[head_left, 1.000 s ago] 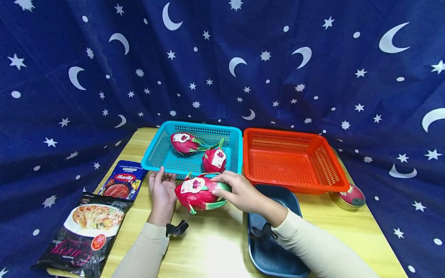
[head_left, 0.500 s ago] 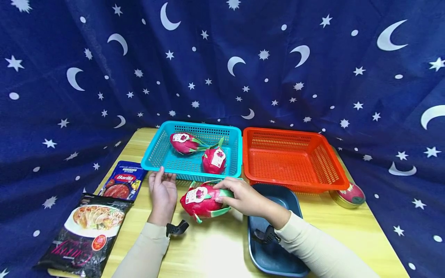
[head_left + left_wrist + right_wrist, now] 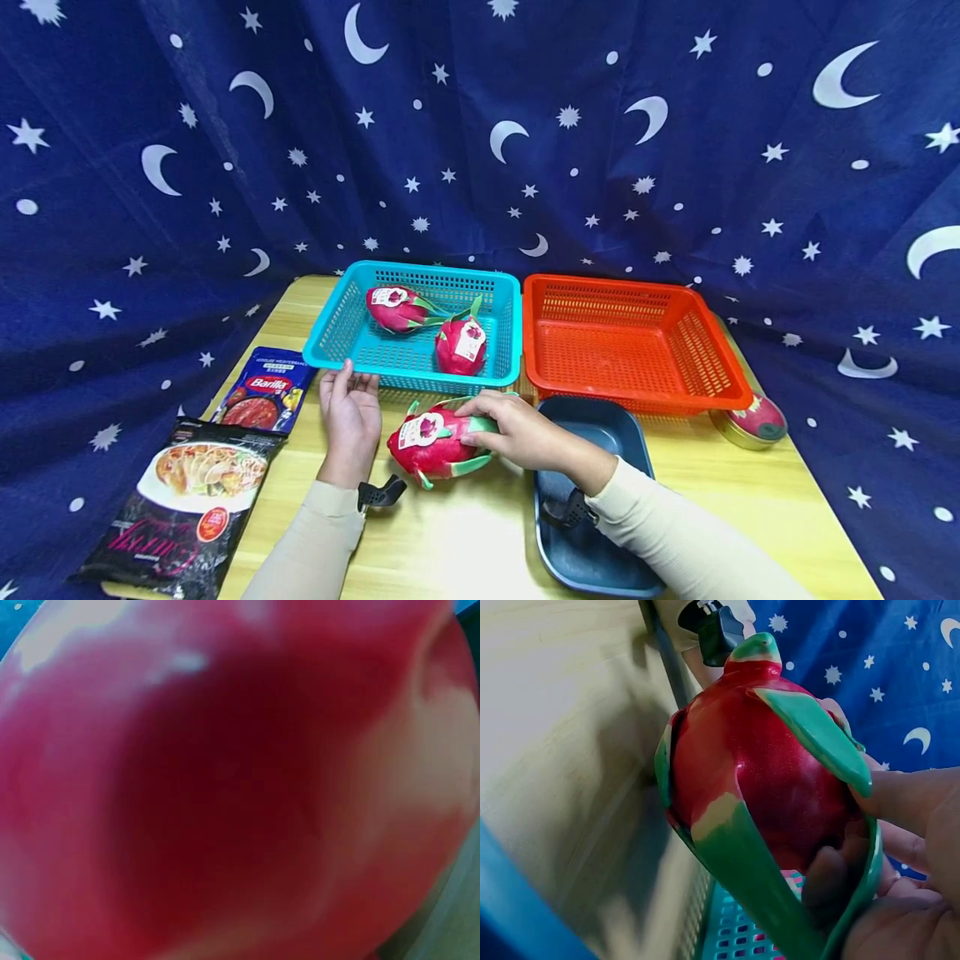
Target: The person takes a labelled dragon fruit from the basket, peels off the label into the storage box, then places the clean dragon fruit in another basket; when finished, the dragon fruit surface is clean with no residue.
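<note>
In the head view my right hand [image 3: 521, 429] grips a pink dragon fruit [image 3: 431, 446] by its green-leaved end, thumb and fingers around the leaves. The fruit bears a white label and is held over the table, in front of the turquoise basket [image 3: 420, 382]. My left hand [image 3: 351, 425] lies palm up to the left of the fruit, fingers relaxed at the basket's front edge and holding nothing. Inside that basket are two more dragon fruits, one at the back [image 3: 396, 310] and one nearer the front [image 3: 457, 352]. Red skin of the held fruit [image 3: 225, 787] fills the left wrist view.
Right of the turquoise basket stands an orange basket [image 3: 622, 395]. A dark blue tray [image 3: 600, 558] sits under my right forearm. At the left lie a blue Barilla pouch [image 3: 266, 392] and a black noodle packet [image 3: 187, 500]. A round tin [image 3: 750, 429] is at the right edge.
The held dragon fruit and my right hand have come slightly toward me and to the right, away from the basket. My left hand has stayed in place.
</note>
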`<state>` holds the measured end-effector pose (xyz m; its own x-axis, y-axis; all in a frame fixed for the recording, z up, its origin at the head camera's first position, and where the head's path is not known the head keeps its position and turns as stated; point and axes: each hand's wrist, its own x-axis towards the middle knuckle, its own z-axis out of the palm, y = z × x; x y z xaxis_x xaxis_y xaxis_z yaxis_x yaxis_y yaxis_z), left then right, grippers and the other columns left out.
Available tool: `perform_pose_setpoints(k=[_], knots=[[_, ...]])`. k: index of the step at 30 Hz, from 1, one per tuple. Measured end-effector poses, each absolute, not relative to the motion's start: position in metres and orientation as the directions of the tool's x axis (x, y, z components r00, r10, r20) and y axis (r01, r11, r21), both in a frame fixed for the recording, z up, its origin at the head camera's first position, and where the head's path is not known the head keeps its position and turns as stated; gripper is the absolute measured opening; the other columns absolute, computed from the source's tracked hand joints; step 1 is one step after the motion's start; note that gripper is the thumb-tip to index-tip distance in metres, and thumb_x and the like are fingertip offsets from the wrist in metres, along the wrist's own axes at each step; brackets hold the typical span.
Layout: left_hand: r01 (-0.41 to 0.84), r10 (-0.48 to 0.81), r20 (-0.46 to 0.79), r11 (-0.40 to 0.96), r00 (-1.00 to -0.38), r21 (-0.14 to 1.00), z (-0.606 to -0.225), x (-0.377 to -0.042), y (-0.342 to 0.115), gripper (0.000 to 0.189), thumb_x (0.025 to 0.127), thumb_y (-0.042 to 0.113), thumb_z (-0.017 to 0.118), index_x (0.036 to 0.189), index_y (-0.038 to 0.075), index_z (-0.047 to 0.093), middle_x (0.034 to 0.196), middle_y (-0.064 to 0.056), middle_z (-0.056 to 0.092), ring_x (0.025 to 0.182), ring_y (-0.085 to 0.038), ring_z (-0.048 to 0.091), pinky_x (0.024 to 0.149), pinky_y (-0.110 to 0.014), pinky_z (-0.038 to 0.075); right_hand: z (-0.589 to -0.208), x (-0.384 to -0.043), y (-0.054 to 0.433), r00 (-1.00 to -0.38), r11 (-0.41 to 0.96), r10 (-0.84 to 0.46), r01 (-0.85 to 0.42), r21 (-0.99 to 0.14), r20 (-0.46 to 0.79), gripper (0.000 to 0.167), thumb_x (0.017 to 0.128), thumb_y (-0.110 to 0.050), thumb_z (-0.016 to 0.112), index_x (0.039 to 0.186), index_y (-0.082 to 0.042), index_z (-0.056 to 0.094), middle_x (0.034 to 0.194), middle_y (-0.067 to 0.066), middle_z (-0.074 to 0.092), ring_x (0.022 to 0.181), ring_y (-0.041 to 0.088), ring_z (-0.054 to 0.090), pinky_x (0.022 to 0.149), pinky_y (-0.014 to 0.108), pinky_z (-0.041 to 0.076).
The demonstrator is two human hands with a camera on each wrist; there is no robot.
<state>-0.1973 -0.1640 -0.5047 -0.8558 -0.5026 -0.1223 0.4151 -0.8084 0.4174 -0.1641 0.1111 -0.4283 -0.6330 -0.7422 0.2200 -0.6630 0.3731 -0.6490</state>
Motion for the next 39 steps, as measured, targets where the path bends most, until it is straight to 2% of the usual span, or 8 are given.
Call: perform_pose_setpoints(k=[7, 16, 19, 30, 39], knots=[[0.416, -0.506, -0.118, -0.802, -0.854, 0.429, -0.505, -0.198, -0.164, 0.015, 0.107, 0.006, 0.062, 0.109, 0.008, 0.047, 0.09, -0.008, 0.054, 0.077, -0.021, 0.058, 0.073, -0.03, 0.059, -0.424, -0.164, 0.117, -0.639, 0.427, -0.757, -0.641, -0.637, 0.135, 0.029, 0.099, -0.014, 0.076, 0.125, -0.006, 0.068, 0.119, 0.004, 0.07, 0.112, 0.018, 0.064, 0.099, 0.038, 0.052], [0.424, -0.505, -0.117, -0.811, -0.855, 0.404, -0.503, -0.198, -0.163, 0.016, 0.107, 0.005, 0.062, 0.108, 0.007, 0.046, 0.089, -0.009, 0.055, 0.074, -0.022, 0.059, 0.069, -0.03, 0.059, -0.419, -0.165, 0.129, -0.573, 0.472, -0.812, -0.757, -0.451, 0.112, 0.024, 0.096, -0.017, 0.081, 0.114, -0.007, 0.068, 0.109, 0.002, 0.07, 0.1, 0.021, 0.067, 0.089, 0.035, 0.056], [0.429, -0.504, -0.112, -0.816, -0.857, 0.388, -0.503, -0.198, -0.164, 0.016, 0.107, 0.003, 0.062, 0.108, 0.006, 0.046, 0.088, -0.009, 0.055, 0.074, -0.022, 0.059, 0.069, -0.031, 0.059, -0.419, -0.165, 0.129, -0.563, 0.476, -0.819, -0.771, -0.423, 0.106, 0.024, 0.095, -0.017, 0.082, 0.112, -0.007, 0.067, 0.105, 0.002, 0.069, 0.097, 0.021, 0.067, 0.087, 0.033, 0.056], [0.435, -0.507, -0.101, -0.813, -0.856, 0.388, -0.507, -0.197, -0.166, 0.016, 0.107, 0.004, 0.062, 0.111, 0.005, 0.046, 0.09, -0.011, 0.057, 0.075, -0.024, 0.06, 0.07, -0.031, 0.06, -0.423, -0.166, 0.108, -0.531, 0.441, -0.837, -0.799, -0.408, 0.135, 0.022, 0.095, -0.012, 0.081, 0.109, -0.003, 0.065, 0.103, 0.006, 0.068, 0.097, 0.024, 0.066, 0.088, 0.033, 0.054], [0.421, -0.497, -0.099, -0.811, -0.862, 0.405, -0.507, -0.197, -0.166, 0.015, 0.107, 0.005, 0.062, 0.11, 0.006, 0.047, 0.09, -0.01, 0.057, 0.075, -0.023, 0.06, 0.071, -0.03, 0.06, -0.432, -0.166, 0.099, -0.557, 0.473, -0.824, -0.778, -0.415, 0.105, 0.02, 0.097, -0.015, 0.079, 0.104, -0.005, 0.063, 0.097, 0.003, 0.066, 0.09, 0.021, 0.065, 0.083, 0.033, 0.055]])
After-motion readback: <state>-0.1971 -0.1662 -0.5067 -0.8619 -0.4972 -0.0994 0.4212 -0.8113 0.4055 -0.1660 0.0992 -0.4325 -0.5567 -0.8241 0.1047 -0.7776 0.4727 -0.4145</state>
